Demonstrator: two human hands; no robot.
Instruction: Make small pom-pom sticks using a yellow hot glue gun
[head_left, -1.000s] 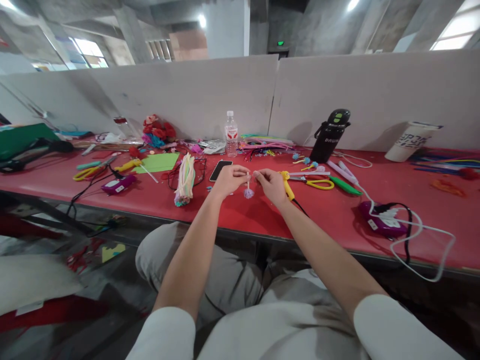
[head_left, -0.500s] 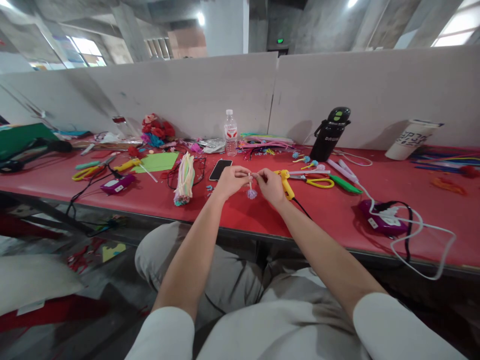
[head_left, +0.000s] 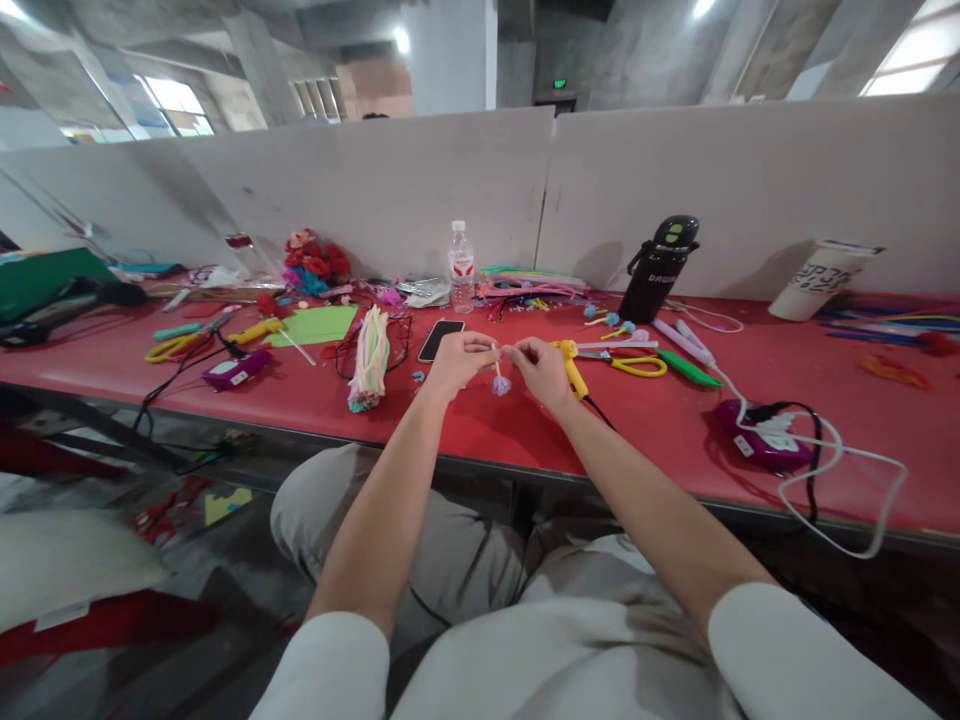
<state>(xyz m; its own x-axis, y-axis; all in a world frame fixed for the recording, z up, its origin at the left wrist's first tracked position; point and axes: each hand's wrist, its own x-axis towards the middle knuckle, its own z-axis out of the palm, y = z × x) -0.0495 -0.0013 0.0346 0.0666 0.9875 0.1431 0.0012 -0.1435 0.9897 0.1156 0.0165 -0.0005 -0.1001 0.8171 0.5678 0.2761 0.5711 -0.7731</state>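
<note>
Pinching a purple flower [head_left: 501,386] by its pale stem between thumb and fingers of the left hand [head_left: 459,366], mid-view, with the bloom turned down above the red surface [head_left: 487,440]. Holding the right hand [head_left: 546,372] just beside, between two and three o'clock from the bloom, with thumb and forefinger close together near the top of the stem; too small there to tell whether pinching anything.

Reading the clock from the flower: at ten o'clock, near the left hand, a phone [head_left: 441,341]; farther out, between nine and ten, a bundle [head_left: 370,358] of pastel stems, then green paper [head_left: 319,325]. At eleven, upright before the partition [head_left: 360,200], a bottle [head_left: 461,270]. At three, just beside the right hand, a yellow glue gun [head_left: 574,373]; farther along that line, scissors [head_left: 641,367] with yellow handles. At two, a few blue flowers [head_left: 612,319], and beyond, a black flask [head_left: 658,272]. Between three and four, well apart, near the front edge, a purple power strip [head_left: 761,453].
</note>
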